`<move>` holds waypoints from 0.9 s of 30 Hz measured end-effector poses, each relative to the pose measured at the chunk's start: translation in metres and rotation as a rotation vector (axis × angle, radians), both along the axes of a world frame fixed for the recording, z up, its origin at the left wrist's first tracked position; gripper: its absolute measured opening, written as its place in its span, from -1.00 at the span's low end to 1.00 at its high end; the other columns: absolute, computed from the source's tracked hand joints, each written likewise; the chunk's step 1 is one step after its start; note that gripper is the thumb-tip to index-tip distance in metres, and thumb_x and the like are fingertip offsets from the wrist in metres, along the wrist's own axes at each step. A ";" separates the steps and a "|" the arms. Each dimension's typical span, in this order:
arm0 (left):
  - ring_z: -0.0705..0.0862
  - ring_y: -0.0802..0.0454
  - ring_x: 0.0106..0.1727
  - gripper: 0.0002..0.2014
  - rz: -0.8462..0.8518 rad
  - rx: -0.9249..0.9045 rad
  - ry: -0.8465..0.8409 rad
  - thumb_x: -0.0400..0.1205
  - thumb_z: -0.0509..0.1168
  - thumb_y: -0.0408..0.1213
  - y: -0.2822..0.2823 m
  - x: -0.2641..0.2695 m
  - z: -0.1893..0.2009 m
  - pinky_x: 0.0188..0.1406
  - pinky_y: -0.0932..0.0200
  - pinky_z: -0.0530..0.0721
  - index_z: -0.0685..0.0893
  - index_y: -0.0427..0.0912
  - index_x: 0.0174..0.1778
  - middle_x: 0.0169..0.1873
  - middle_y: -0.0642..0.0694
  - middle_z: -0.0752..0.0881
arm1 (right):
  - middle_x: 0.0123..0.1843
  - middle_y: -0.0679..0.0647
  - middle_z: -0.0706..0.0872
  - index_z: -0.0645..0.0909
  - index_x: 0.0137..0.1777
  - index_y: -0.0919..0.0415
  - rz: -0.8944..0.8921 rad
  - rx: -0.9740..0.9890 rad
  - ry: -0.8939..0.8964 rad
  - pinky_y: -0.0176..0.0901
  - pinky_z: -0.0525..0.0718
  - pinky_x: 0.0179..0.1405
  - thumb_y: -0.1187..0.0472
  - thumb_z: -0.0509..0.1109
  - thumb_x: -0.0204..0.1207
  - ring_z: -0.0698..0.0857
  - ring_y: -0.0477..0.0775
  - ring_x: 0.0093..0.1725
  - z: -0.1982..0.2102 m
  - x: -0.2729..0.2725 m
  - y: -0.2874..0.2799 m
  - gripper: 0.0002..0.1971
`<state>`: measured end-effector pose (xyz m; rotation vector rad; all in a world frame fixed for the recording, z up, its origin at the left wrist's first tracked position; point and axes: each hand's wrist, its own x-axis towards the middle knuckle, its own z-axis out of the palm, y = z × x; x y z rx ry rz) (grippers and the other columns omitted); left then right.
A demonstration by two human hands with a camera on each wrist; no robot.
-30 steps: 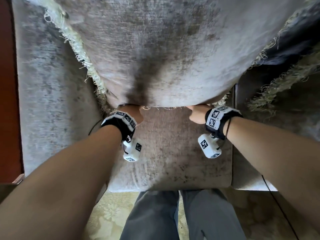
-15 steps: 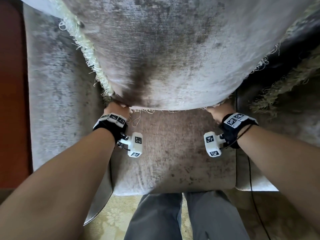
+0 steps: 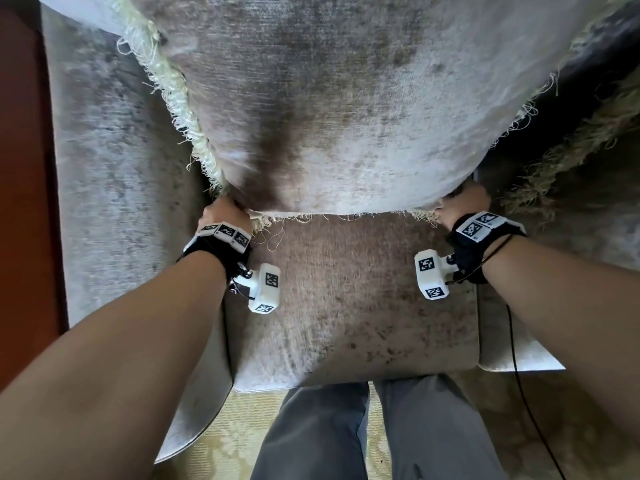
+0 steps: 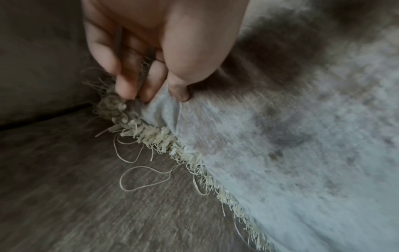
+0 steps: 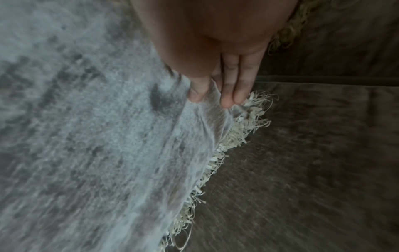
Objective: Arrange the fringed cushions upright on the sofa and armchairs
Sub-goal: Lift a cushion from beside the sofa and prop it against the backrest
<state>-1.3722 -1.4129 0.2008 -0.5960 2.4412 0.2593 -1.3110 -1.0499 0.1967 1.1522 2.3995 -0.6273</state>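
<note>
A large grey velvet cushion with a cream fringe fills the upper head view, leaning up over the armchair seat. My left hand pinches its lower left corner, thumb on the front face and fingers behind the fringe. At the lower right corner my right hand pinches the fabric the same way, thumb in front and fingers behind. The cushion's bottom edge hangs just over the seat.
The armchair's left arm and right arm flank the seat. A second fringed cushion lies in shadow at the right. My legs stand on a pale patterned rug in front. A red-brown surface runs along the left.
Both hands have slid apart along the cushion's bottom edge, from near its middle out to the two lower corners. The cushion still leans over the seat.
</note>
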 end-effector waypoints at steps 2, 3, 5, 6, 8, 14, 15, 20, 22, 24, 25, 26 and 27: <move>0.61 -0.41 0.34 -0.68 0.022 0.027 -0.018 0.63 0.27 -0.19 0.000 0.002 0.000 0.28 -0.16 0.60 0.62 -0.23 0.26 0.32 -0.39 0.63 | 0.01 0.24 0.79 0.60 -0.06 0.12 -0.154 -0.093 0.044 0.24 0.76 0.06 0.21 0.41 0.43 0.77 0.40 0.03 -0.025 0.003 0.011 -0.89; 0.61 -0.41 0.33 -0.68 0.032 0.046 -0.026 0.63 0.24 -0.19 0.000 0.003 0.000 0.28 -0.15 0.60 0.61 -0.19 0.28 0.33 -0.38 0.63 | 0.02 0.24 0.78 0.60 -0.05 0.11 -0.182 -0.125 0.056 0.26 0.77 0.05 0.21 0.37 0.43 0.77 0.39 0.05 -0.038 0.005 0.019 -0.89; 0.61 -0.42 0.32 -0.65 0.055 0.070 -0.034 0.64 0.19 -0.17 -0.003 0.006 -0.002 0.26 -0.14 0.59 0.58 -0.14 0.33 0.33 -0.37 0.63 | 0.16 0.28 0.74 0.61 0.18 0.19 -0.198 -0.188 0.037 0.26 0.75 0.12 0.21 0.32 0.48 0.74 0.36 0.15 -0.048 0.007 0.024 -0.72; 0.61 -0.43 0.31 -0.64 0.063 0.071 -0.034 0.64 0.17 -0.15 -0.005 0.008 -0.004 0.27 -0.14 0.58 0.55 -0.12 0.35 0.34 -0.38 0.62 | 0.23 0.29 0.71 0.56 0.29 0.21 -0.194 -0.204 0.020 0.25 0.73 0.15 0.20 0.32 0.50 0.73 0.36 0.19 -0.036 0.006 0.017 -0.64; 0.61 -0.44 0.31 -0.60 0.061 0.072 -0.029 0.66 0.12 -0.09 -0.004 0.013 -0.001 0.29 -0.14 0.56 0.51 -0.12 0.39 0.33 -0.39 0.62 | 0.30 0.26 0.68 0.51 0.35 0.15 -0.219 -0.231 0.014 0.28 0.71 0.17 0.17 0.37 0.46 0.69 0.41 0.23 -0.015 0.007 0.002 -0.57; 0.64 -0.35 0.29 -0.59 0.037 0.127 -0.089 0.68 0.17 -0.12 0.014 0.029 0.021 0.20 -0.03 0.58 0.59 -0.38 0.29 0.27 -0.39 0.67 | 0.44 0.24 0.58 0.32 0.53 0.23 -0.255 -0.321 -0.001 0.27 0.67 0.27 0.16 0.37 0.43 0.62 0.35 0.35 0.013 0.010 -0.022 -0.36; 0.66 -0.33 0.27 -0.64 -0.019 0.125 -0.114 0.69 0.17 -0.19 0.016 0.031 0.029 0.13 -0.01 0.59 0.61 -0.39 0.24 0.25 -0.37 0.68 | 0.46 0.26 0.55 0.27 0.56 0.23 -0.255 -0.341 -0.010 0.26 0.65 0.30 0.17 0.34 0.46 0.61 0.34 0.37 0.019 0.011 -0.027 -0.35; 0.69 -0.27 0.24 -0.63 -0.066 0.265 -0.176 0.71 0.12 -0.19 0.021 0.043 0.058 0.13 0.05 0.62 0.67 -0.41 0.19 0.22 -0.35 0.71 | 0.07 0.29 0.68 0.40 0.47 0.40 -0.146 -0.375 -0.099 0.10 0.72 0.01 0.19 0.33 0.56 0.73 0.30 0.04 0.056 0.017 -0.048 -0.48; 0.70 -0.21 0.23 -0.51 0.008 0.315 -0.155 0.59 0.22 0.02 0.018 0.057 0.070 0.23 0.06 0.66 0.67 -0.25 0.29 0.29 -0.22 0.70 | -0.10 0.26 0.65 0.58 0.21 0.36 -0.058 -0.428 -0.152 0.02 0.71 -0.05 0.12 0.41 0.38 0.71 0.27 -0.08 0.064 0.014 -0.056 -0.55; 0.70 -0.19 0.16 -0.49 0.091 0.324 -0.111 0.60 0.24 0.08 0.015 0.074 0.089 0.19 0.08 0.65 0.64 -0.14 0.38 0.28 -0.20 0.71 | -0.15 0.17 0.57 0.51 0.10 0.24 0.041 -0.480 -0.195 -0.02 0.64 -0.05 0.02 0.42 0.11 0.63 0.23 -0.08 0.068 0.011 -0.059 -0.45; 0.69 -0.21 0.20 -0.48 0.115 0.320 -0.085 0.62 0.24 0.09 0.015 0.082 0.099 0.24 0.06 0.64 0.61 -0.12 0.42 0.30 -0.20 0.69 | -0.10 0.14 0.55 0.48 0.16 0.18 0.076 -0.509 -0.189 0.01 0.65 0.03 0.00 0.42 0.07 0.63 0.24 -0.01 0.074 0.008 -0.062 -0.39; 0.67 -0.22 0.27 -0.48 0.141 0.314 -0.047 0.63 0.25 0.09 0.013 0.091 0.112 0.32 0.04 0.62 0.58 -0.09 0.46 0.35 -0.20 0.67 | 0.01 0.16 0.57 0.47 0.28 0.18 0.102 -0.528 -0.170 0.09 0.69 0.12 0.04 0.42 0.16 0.65 0.28 0.08 0.087 0.005 -0.066 -0.37; 0.64 -0.23 0.33 -0.50 0.157 0.302 -0.024 0.63 0.25 0.05 0.011 0.098 0.124 0.38 0.05 0.59 0.57 -0.06 0.47 0.38 -0.20 0.64 | 0.16 0.20 0.58 0.45 0.40 0.21 0.112 -0.554 -0.146 0.17 0.69 0.19 0.11 0.40 0.30 0.66 0.32 0.20 0.102 0.003 -0.074 -0.39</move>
